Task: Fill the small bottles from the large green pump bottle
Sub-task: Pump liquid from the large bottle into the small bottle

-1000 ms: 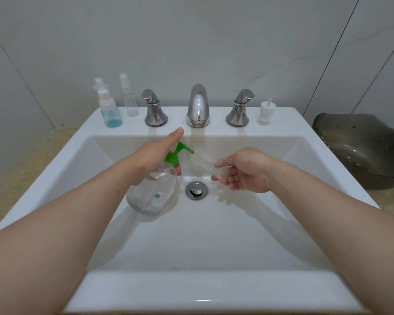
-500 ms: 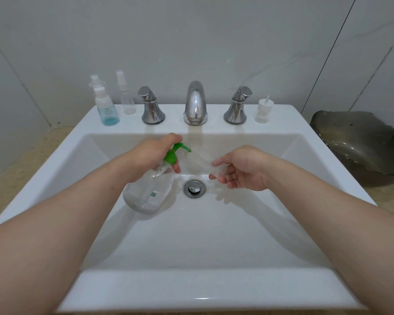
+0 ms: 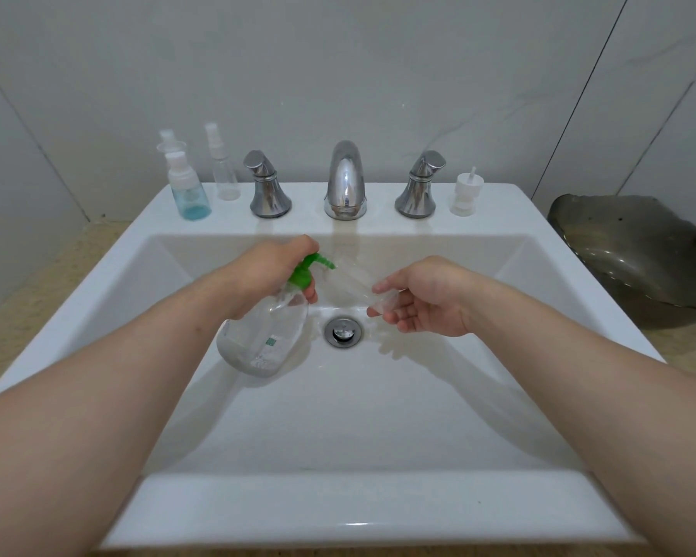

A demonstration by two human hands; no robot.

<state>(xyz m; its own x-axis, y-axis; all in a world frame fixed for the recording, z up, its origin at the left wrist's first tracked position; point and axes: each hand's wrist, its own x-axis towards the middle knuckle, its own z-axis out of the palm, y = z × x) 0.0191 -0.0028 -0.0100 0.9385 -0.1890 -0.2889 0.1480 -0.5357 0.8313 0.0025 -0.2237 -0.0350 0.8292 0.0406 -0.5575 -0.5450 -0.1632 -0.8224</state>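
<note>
**Filling step: nozzle lined up with a small bottle, over the sink basin**

Step in hand: dispensing into one small bottle. The left hand [image 3: 266,271] is clenched around the neck of the large green pump bottle [image 3: 264,339], with a finger lying over the green pump head [image 3: 309,270]. The bottle hangs tilted above the basin, just left of the drain [image 3: 342,332], base toward the near left and spout pointing right. The right hand [image 3: 422,299] pinches the lower end of a small clear bottle [image 3: 354,281] between thumb and fingertips. It is tilted too, its open mouth up against the spout. I cannot tell whether the spout tip is inside the mouth or only at it.

Contents:
- Pump bottle: clear liquid, apparently pooled in the lower part; exact level unclear.
- Small clear bottle: transparent against the white sink [image 3: 338,512]; fill level not readable.
- Back left corner of the sink deck: a blue-tinted spray bottle [image 3: 187,195] with a little blue liquid at the bottom, and a slim clear spray bottle [image 3: 224,174] that looks empty.
- Back right of the deck, beyond the faucet [image 3: 345,182]: a loose white spray cap [image 3: 465,195], probably belonging to the held bottle.

Next move, my judgement: press the pump head fully while holding the mouth steady on the spout, then repeat strokes. The mouth is narrow, so any drift would send liquid into the basin.
</note>
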